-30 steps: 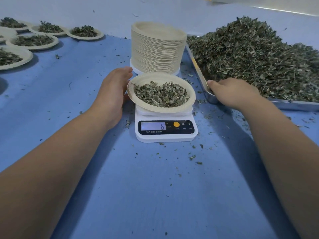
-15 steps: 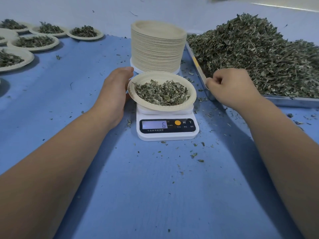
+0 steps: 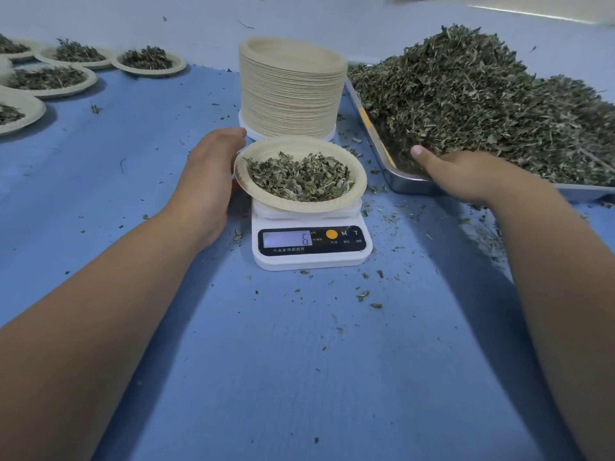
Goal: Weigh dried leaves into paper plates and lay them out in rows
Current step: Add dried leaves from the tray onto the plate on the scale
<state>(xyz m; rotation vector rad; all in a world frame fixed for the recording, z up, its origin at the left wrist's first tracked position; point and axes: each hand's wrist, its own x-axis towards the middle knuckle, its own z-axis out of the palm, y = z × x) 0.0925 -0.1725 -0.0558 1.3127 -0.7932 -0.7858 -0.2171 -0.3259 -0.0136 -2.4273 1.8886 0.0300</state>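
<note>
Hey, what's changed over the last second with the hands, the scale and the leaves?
The right hand moved from the near edge of the tray forward into it, its fingers now at the foot of the leaf pile; whether it has grasped leaves is hidden. The left hand stayed against the rim of the plate on the scale, which still reads 6.
</note>
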